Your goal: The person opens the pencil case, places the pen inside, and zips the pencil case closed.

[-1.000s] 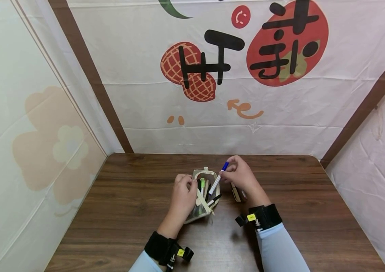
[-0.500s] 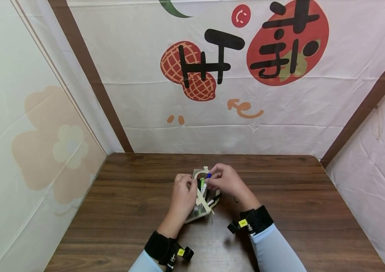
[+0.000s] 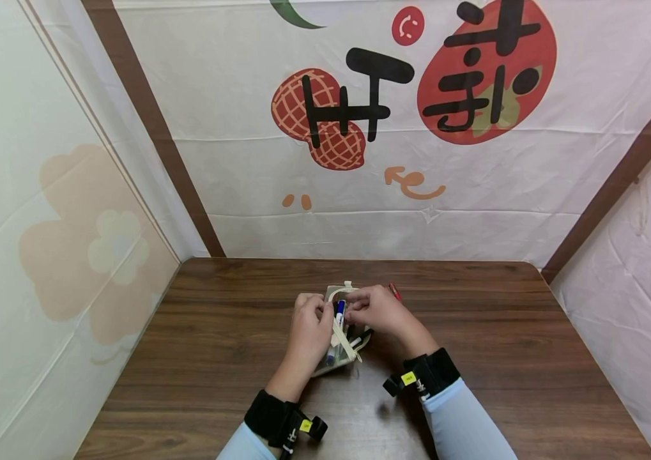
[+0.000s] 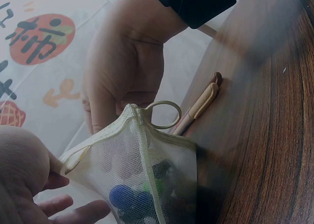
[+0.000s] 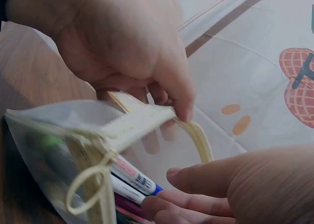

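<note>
A mesh pencil case with cream zip edging lies on the table, its mouth unzipped. My left hand pinches the zip edge, seen closer as the left hand in the right wrist view. A white marker with a blue end lies in the case among several pens. Over the opening is my right hand, its fingertips beside that marker. The right wrist view has the right hand's thumb and fingers apart, close to the marker's blue end. Mesh partly veils the contents in the left wrist view.
Brown and tan pens lie on the table beside the case. A red pen shows behind my right hand. The wooden table meets a printed white curtain at the back.
My right hand has moved left and lowered the blue-ended marker into the pencil case, then let go of it. The red pen has come into sight. My left hand has stayed put.
</note>
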`<state>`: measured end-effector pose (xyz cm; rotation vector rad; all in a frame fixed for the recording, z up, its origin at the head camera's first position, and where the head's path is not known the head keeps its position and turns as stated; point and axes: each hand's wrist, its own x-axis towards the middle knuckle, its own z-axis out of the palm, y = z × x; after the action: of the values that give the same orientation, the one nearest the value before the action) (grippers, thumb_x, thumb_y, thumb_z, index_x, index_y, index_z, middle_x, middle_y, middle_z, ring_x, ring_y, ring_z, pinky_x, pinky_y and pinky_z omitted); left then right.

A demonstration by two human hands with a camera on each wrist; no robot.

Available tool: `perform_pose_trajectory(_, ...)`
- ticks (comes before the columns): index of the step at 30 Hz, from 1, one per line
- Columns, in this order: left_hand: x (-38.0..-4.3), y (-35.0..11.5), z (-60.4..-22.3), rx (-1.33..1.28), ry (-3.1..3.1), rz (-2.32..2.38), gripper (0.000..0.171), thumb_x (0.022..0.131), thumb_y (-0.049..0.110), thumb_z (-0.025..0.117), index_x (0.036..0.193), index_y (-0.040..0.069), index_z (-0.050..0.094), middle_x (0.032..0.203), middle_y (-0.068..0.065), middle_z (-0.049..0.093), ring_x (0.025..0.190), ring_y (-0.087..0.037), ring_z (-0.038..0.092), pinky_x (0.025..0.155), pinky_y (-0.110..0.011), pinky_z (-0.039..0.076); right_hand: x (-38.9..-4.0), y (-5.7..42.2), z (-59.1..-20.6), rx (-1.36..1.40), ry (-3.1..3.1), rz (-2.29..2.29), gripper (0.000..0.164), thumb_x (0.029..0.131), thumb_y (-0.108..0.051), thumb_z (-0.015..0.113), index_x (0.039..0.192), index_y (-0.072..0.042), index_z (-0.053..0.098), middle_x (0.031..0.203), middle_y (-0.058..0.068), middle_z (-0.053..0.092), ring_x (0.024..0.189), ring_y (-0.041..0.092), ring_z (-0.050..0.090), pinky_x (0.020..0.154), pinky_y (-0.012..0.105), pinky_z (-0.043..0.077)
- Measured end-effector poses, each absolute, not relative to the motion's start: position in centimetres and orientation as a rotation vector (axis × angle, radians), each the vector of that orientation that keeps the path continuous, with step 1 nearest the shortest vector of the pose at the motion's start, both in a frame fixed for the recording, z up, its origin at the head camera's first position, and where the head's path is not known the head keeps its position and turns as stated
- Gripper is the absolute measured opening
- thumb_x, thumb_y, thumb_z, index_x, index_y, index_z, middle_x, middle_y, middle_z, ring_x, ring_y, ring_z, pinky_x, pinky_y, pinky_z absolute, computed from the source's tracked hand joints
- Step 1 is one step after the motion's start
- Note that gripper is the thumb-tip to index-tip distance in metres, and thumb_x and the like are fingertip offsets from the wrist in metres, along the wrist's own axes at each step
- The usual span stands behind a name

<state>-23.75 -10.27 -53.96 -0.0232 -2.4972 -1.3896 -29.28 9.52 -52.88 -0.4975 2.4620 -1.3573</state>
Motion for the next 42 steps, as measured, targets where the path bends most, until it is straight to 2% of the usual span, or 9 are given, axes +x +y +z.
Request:
perform_pose_trajectory(4,-23.7,-10.2,-54.0,-0.019,-2.504,-1.394,0.029,0.111,0.016,0.063,0.084,0.007,0.067,0.128,-0.019,0.067,0.100,-0.024,0.066,0.088,-0.036,0.054,-29.5,10.4,-52.8,-0.453,2.450,-1.374,0.034,0.109,-0.011,0.074,0.141,0.001,0.076,0.111,0.015,0.086,0.095,0.027,0.083,0.083,0.043,0.068)
perform_pose_trajectory(8,-23.8,-10.3,-54.1,-0.031,-2.492,-1.401,0.028,0.111,0.014,0.064,0.084,0.006,0.067,0.127,-0.020,0.068,0.099,-0.024,0.066,0.087,-0.036,0.054,-30.0,11.6,-52.5,-0.383,2.463,-1.417,0.030,0.111,-0.015,0.072,0.137,0.000,0.076,0.112,0.020,0.085,0.097,0.037,0.083,0.087,0.054,0.068)
perform_pose_trajectory(10,-23.7,-10.2,-54.2,-0.044,-2.475,-1.416,0.028,0.110,0.013,0.064,0.084,0.005,0.067,0.127,-0.022,0.067,0.098,-0.025,0.066,0.086,-0.037,0.055,-30.3,12.3,-52.3,-0.346,2.495,-1.418,0.030,0.112,-0.017,0.071,0.137,-0.001,0.076,0.113,0.021,0.084,0.097,0.040,0.082,0.085,0.055,0.068)
perform_pose_trajectory(14,-23.9,-10.3,-55.0,-0.111,-2.393,-1.444,0.029,0.110,0.018,0.063,0.083,0.008,0.066,0.124,-0.021,0.067,0.093,-0.023,0.064,0.082,-0.036,0.055,-31.1,13.9,-52.0,-0.298,2.599,-1.366,0.033,0.112,-0.022,0.071,0.139,-0.002,0.075,0.115,0.019,0.082,0.099,0.043,0.079,0.078,0.046,0.064)
perform_pose_trajectory(17,-23.8,-10.3,-55.0,-0.126,-2.359,-1.440,0.029,0.109,0.019,0.063,0.081,0.009,0.065,0.121,-0.020,0.066,0.093,-0.023,0.064,0.081,-0.036,0.054,-31.7,15.1,-52.0,-0.269,2.692,-1.289,0.033,0.113,-0.024,0.071,0.138,-0.003,0.075,0.117,0.014,0.081,0.102,0.037,0.077,0.081,0.042,0.061)
perform_pose_trajectory(21,-23.7,-10.3,-54.1,-0.063,-2.424,-1.435,0.028,0.108,0.014,0.064,0.082,0.007,0.066,0.123,-0.022,0.067,0.100,-0.028,0.066,0.087,-0.041,0.056,-32.4,16.4,-52.5,-0.242,2.788,-1.193,0.033,0.113,-0.025,0.070,0.138,-0.004,0.076,0.121,0.013,0.080,0.105,0.029,0.076,0.089,0.047,0.062)
perform_pose_trajectory(29,-23.5,-10.4,-53.8,-0.020,-2.493,-1.421,0.028,0.110,0.015,0.066,0.083,0.009,0.065,0.127,-0.020,0.067,0.101,-0.025,0.065,0.088,-0.039,0.054,-32.5,17.7,-53.6,-0.113,2.814,-0.985,0.043,0.112,-0.025,0.071,0.148,-0.002,0.068,0.134,0.022,0.078,0.118,0.038,0.076,0.100,0.056,0.062)
perform_pose_trajectory(34,-23.6,-10.4,-54.1,-0.028,-2.486,-1.420,0.027,0.110,0.013,0.066,0.083,0.008,0.065,0.126,-0.020,0.067,0.105,-0.028,0.066,0.092,-0.042,0.055,-32.1,18.5,-53.9,-0.075,2.791,-0.891,0.051,0.111,-0.026,0.072,0.154,-0.001,0.063,0.143,0.026,0.073,0.130,0.045,0.072,0.108,0.062,0.059)
perform_pose_trajectory(42,-23.6,-10.2,-54.0,-0.020,-2.508,-1.425,0.027,0.111,0.015,0.065,0.086,0.007,0.067,0.130,-0.021,0.066,0.101,-0.024,0.065,0.089,-0.038,0.054,-32.0,19.2,-54.5,-0.090,2.766,-0.892,0.039,0.108,-0.021,0.077,0.142,-0.003,0.073,0.132,0.022,0.077,0.120,0.039,0.074,0.104,0.060,0.060)
